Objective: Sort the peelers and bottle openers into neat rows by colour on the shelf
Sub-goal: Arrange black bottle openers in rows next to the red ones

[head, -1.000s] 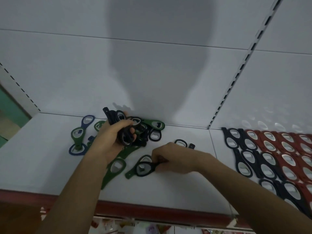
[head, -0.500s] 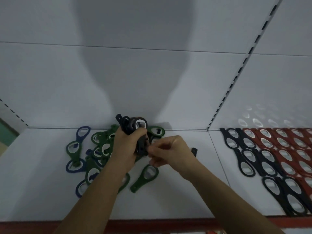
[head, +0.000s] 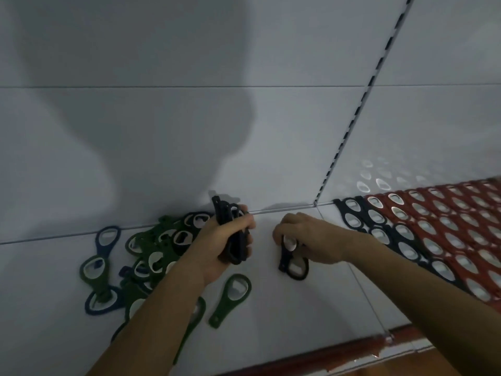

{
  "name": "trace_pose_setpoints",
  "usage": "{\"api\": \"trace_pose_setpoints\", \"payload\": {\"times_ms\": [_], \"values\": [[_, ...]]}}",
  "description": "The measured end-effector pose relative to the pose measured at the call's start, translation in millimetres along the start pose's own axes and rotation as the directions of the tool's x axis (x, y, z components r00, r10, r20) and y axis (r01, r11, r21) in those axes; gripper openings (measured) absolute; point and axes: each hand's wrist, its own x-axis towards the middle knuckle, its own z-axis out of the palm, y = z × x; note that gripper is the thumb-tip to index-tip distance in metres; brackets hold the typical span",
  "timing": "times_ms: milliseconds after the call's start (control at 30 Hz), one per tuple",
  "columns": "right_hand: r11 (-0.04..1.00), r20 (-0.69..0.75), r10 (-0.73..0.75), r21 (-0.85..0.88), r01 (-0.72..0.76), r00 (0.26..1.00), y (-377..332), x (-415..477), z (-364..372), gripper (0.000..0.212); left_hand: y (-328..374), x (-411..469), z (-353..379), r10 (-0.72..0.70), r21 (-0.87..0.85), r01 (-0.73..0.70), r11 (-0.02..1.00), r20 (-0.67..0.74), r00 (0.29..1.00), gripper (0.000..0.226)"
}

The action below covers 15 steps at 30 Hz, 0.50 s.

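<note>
My left hand grips a bundle of black bottle openers upright above the white shelf. To its right, my right hand curls its fingers over two black openers lying on the shelf. A loose pile of green and blue openers lies at the left, partly hidden by my left forearm. One green opener lies alone in front of my left hand.
Neat rows of black openers and red openers cover the shelf at the right. A slotted upright divides the white back wall. The shelf's red front edge runs along the bottom.
My right hand has left the bundle and moved right and down onto black openers on the shelf. My left hand still grips the bundle. The camera has swung left.
</note>
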Motion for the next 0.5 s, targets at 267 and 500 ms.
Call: {"api": "trace_pose_setpoints", "payload": {"times_ms": [267, 500], "values": [[0.867, -0.244, 0.048, 0.491, 0.081, 0.969, -23.2, -11.7, -33.6, 0.017, -9.5, 2.9, 9.3, -0.083, 0.227, 0.052, 0.972, 0.127, 0.988, 0.045], [0.924, -0.537, 0.254, 0.38, -0.037, 0.804, -38.7, -14.0, -19.6, 0.008, -15.1, 2.9, 14.8, -0.206, 0.04, 0.202, 0.978, 0.18, 0.962, 0.027]]}}
